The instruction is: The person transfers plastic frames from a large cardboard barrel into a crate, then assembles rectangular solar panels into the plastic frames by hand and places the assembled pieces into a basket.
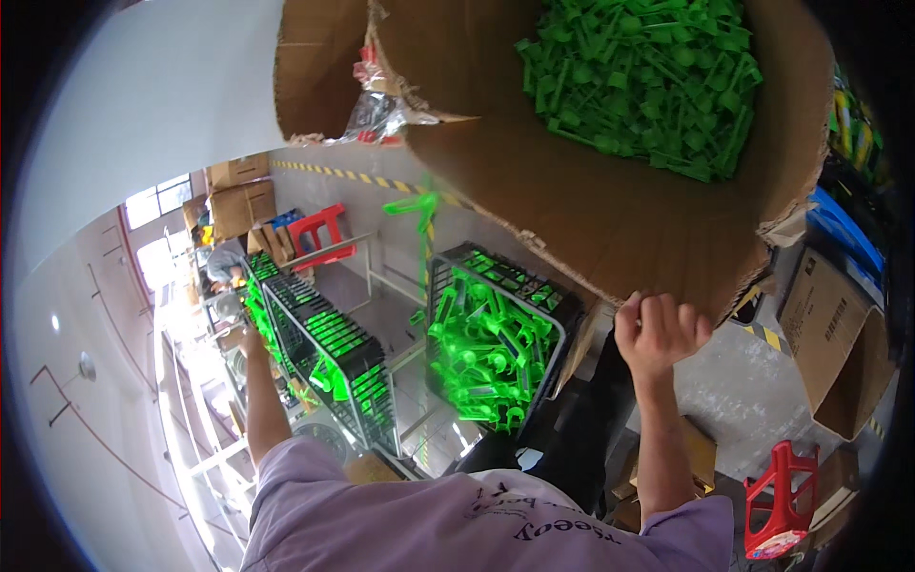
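My right hand (658, 329) is closed on the torn edge of a flap of a large cardboard box (581, 210). Inside that box lies a heap of small green plastic parts (658, 86). My left arm reaches out to the left, and my left hand (236, 337) is beside the black crates there, its fingers too small and glare-washed to make out. A black slatted crate (329, 353) on that side holds green plastic pieces. Between my arms stands another black crate (562, 315), full of larger green plastic pieces (486, 357).
A green piece (415, 206) shows near yellow-black floor tape (343, 176). Red stools stand at the back (317, 236) and lower right (783, 500). An open carton (829, 334) is at the right. Stacked cartons (238, 205) and a person (226, 262) are at the far left.
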{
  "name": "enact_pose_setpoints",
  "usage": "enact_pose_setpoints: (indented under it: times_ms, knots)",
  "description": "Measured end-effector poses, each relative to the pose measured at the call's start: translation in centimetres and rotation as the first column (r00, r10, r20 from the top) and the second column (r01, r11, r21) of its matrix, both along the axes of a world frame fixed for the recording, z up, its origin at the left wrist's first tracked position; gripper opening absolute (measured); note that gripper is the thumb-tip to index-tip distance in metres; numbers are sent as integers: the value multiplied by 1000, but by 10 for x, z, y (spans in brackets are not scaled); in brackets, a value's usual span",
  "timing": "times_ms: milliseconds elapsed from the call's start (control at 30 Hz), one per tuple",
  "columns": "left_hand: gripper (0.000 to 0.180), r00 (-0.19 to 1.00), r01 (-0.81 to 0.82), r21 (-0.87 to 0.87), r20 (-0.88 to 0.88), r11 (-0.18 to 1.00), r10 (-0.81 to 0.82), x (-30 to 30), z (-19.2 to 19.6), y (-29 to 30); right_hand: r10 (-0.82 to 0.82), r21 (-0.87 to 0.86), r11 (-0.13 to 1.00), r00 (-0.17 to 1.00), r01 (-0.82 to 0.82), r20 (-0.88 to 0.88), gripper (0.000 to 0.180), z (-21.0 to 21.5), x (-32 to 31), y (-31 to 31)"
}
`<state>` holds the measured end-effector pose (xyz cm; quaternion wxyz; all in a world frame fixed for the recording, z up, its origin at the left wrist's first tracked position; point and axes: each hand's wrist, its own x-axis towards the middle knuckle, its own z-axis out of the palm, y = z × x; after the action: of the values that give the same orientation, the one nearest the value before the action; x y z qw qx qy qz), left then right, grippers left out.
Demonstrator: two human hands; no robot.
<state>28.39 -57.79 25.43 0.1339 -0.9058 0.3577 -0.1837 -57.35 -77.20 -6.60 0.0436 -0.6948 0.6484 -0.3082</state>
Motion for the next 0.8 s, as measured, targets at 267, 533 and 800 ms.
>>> enact_pose_setpoints:
  times_ms: [267, 533, 800]
  knots:
    - [19, 593, 642, -455, -216, 617, -776, -436, -161, -387, 19, 57, 998, 997, -15, -79, 17, -9, -5, 43]
    - [59, 352, 900, 80, -713, 428, -606, -669, -405, -495, 53, -71, 996, 998, -55, -41, 20, -33, -7, 54]
    - [134, 616, 485, 103, -745, 868, -256, -701, -618, -548, 79, 4, 997, 969, -80, -236, 35, -51, -7, 105]
